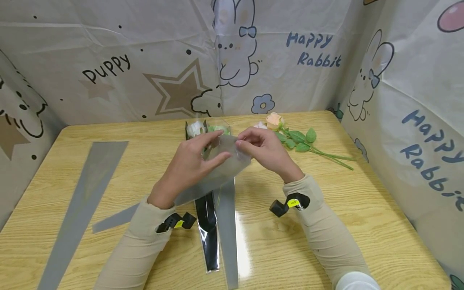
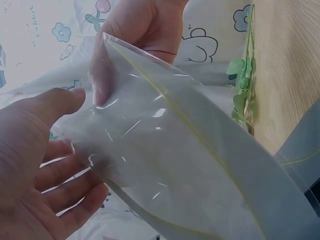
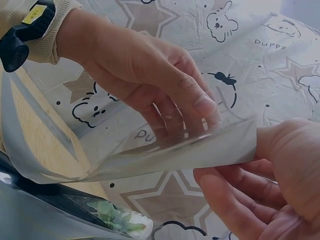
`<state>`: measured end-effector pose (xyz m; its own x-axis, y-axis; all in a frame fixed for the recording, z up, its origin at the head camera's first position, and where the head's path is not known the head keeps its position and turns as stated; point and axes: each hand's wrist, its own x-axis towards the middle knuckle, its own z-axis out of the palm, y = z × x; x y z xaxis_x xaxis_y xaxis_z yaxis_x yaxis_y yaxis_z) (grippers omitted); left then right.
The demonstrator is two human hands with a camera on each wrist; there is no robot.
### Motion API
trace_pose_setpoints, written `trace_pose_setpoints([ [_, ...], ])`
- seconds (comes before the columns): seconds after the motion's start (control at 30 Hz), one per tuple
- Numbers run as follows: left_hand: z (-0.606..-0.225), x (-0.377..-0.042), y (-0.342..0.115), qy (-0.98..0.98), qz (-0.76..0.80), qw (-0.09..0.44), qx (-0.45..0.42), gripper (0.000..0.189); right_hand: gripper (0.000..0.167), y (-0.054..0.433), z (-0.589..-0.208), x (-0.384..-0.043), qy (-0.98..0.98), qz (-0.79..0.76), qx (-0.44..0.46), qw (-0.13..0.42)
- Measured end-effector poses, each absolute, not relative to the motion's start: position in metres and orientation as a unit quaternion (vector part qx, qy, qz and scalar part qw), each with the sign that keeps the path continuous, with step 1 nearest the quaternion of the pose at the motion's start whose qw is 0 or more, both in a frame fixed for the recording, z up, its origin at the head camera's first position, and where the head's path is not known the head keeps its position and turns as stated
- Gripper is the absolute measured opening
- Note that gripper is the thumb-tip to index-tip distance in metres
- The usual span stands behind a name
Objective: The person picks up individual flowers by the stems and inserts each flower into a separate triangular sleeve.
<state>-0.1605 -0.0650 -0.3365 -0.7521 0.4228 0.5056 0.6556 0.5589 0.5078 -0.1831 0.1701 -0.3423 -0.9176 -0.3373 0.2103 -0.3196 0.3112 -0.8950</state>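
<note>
A tapered flower sleeve (image 1: 232, 161) of grey and clear plastic, with thin gold lines, is held up over the middle of the table. My right hand (image 1: 266, 151) pinches a top corner of its wide end. The left hand (image 1: 190, 165) has its fingers extended at the other side of that end, thumb apart from the film. In the left wrist view, its fingertips (image 2: 92, 185) touch the sleeve's edge. Beneath lie a black sleeve (image 1: 206, 225) with a white flower (image 1: 195, 129) at its top and a grey sleeve (image 1: 228, 225) with a pale green flower (image 1: 219, 129).
Another grey sleeve (image 1: 85, 201) lies flat on the table (image 1: 282, 249) at left. A peach rose (image 1: 274, 121) with green leaves and long stems lies at the back right, a paler bloom beside it. Printed cloth walls (image 1: 163, 48) stand behind and at the sides.
</note>
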Motion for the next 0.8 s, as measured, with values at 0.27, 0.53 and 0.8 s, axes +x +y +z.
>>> trace_pose_setpoints([
  [0.27,-0.3389,-0.1606,-0.0624,-0.87,-0.329,0.197,-0.31,0.053,0.012,0.1691,-0.3428,-0.1841,0.805,-0.561,-0.192,0.012],
  [0.53,-0.3408,-0.1599,-0.0601,-0.864,-0.323,0.217,-0.318,0.049,0.013,0.1681,-0.3427,-0.1834,0.806,-0.561,-0.185,0.016],
  [0.8,-0.3408,-0.1589,-0.0588,-0.863,-0.313,0.225,-0.327,0.049,0.021,0.1673,-0.3445,-0.1838,0.81,-0.559,-0.172,0.043],
])
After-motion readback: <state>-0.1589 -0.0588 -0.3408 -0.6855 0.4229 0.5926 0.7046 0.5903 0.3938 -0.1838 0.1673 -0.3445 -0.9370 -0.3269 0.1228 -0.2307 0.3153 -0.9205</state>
